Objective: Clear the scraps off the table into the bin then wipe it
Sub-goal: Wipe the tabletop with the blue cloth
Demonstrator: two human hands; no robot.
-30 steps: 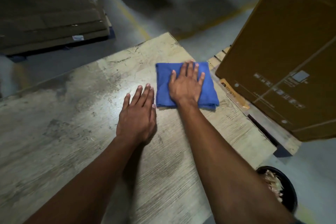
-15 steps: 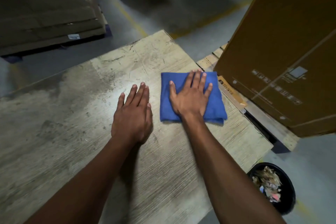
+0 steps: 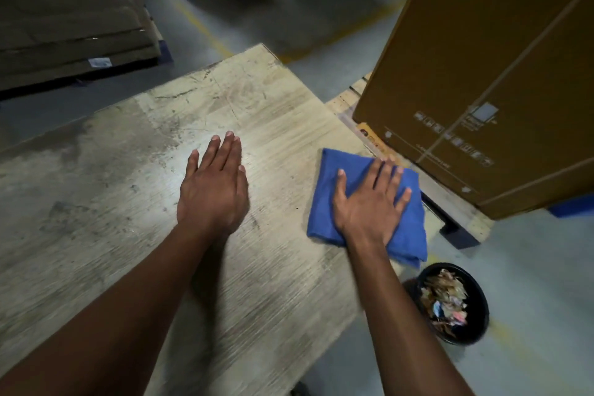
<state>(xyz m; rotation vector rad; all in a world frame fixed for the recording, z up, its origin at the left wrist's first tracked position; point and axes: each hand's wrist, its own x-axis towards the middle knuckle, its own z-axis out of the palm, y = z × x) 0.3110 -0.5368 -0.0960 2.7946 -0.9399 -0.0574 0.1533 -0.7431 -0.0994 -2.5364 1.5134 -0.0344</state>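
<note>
At counter [image 3: 135, 170] right edge: right hand [image 3: 369, 206] flat, fingers spread, pressing folded blue cloth [image 3: 324, 202], grasping nothing. Left hand [image 3: 213, 190] flat, bracing on counter. Scraps already in bin [image 3: 479, 305] below. Risk: cloth overhangs edge, could slide off.

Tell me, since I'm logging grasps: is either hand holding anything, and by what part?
Nothing is gripped. The right hand presses flat on the middle of the cloth; the left hand lies flat on the table.

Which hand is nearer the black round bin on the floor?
Right. The right hand presses the blue cloth at the table edge above the black round bin; the left hand lies flat mid-table.
</note>
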